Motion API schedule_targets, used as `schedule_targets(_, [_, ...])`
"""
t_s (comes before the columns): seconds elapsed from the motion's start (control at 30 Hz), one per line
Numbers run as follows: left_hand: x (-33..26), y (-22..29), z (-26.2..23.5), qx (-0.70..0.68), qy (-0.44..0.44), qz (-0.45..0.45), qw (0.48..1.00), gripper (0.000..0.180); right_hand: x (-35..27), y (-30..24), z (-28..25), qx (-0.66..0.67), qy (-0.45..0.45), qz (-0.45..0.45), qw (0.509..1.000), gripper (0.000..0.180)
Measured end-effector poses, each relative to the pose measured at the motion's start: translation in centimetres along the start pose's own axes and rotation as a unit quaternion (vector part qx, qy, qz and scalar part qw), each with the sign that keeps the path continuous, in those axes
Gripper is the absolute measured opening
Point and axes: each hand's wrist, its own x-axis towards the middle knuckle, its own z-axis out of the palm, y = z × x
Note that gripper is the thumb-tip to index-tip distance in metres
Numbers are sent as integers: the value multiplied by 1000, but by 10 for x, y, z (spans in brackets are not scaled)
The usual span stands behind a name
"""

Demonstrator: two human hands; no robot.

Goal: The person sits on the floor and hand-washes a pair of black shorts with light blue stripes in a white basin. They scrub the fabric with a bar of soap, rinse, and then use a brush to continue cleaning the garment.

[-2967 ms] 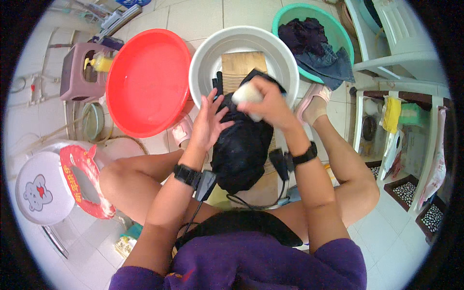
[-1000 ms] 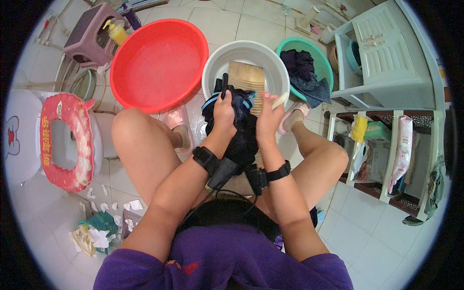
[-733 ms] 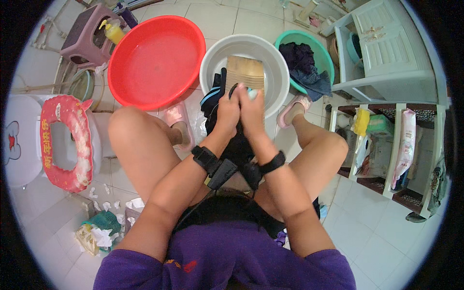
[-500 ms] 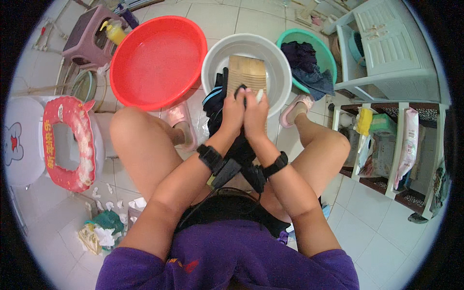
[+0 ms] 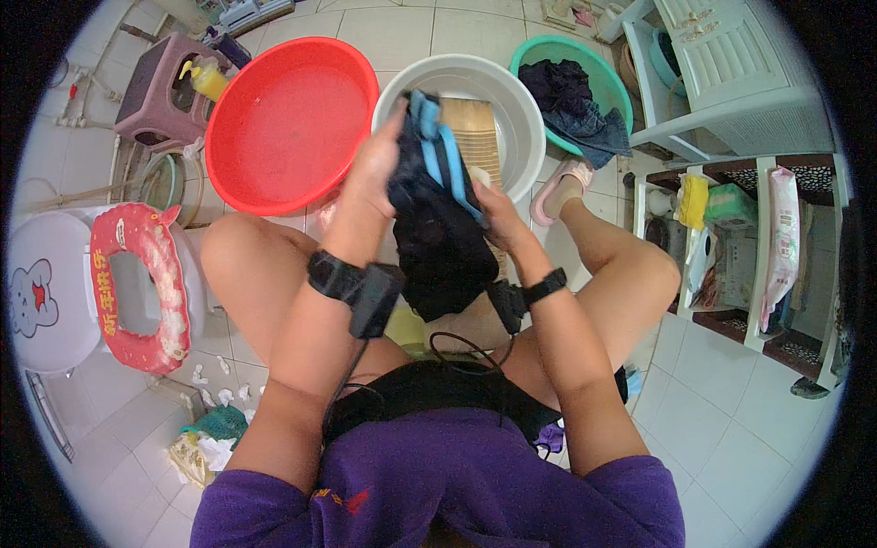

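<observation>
A black garment with light-blue stripes (image 5: 443,260) hangs bunched between my hands, partly over the washboard and the near rim of the white basin (image 5: 537,151). My left hand (image 5: 376,173) grips its left edge, raised above the rim, with the fingertips partly hidden. At its right edge, my right hand (image 5: 501,217) is closed on the cloth. A small whitish piece (image 5: 480,176) shows at the right fingertips; its kind is unclear. The ridged wooden washboard (image 5: 473,137) leans in the basin, its lower part behind the cloth.
To the left stands a wide red basin (image 5: 292,128); to the right, a green basin (image 5: 624,96) with dark clothes (image 5: 562,96). A purple stool (image 5: 151,96) with a yellow pump bottle (image 5: 208,82), a toilet with a red seat cover (image 5: 174,301) and a shelf rack (image 5: 763,247) stand around.
My hands have moved apart from their joined position over the washboard. The garment has been lifted and spread between them, its blue stripes now turned up. The left hand has moved left and up.
</observation>
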Motion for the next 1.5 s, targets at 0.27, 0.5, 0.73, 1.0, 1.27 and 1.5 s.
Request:
schedule_targets(0.27, [39,6,3,-118,-28,73,990,76,-35,-76,6,209,24,-236,949,16])
schedule_targets(0.5, [-3,-74,-9,120,7,-126,985,45,11,-63,-19,280,96,-240,925,12])
schedule_targets(0.73, [-10,-27,-22,377,-66,43,923,48,-7,-96,-15,244,53,-254,934,14])
schedule_targets(1.0, [-1,-92,-77,434,56,-48,898,66,17,-32,-93,-10,237,-69,969,17])
schedule_targets(1.27, [-16,-141,-99,720,170,26,672,77,32,56,-50,-613,198,-267,717,56])
schedule_targets(1.5, [-10,-154,-106,830,44,-72,551,95,74,91,-42,-736,38,-204,645,34])
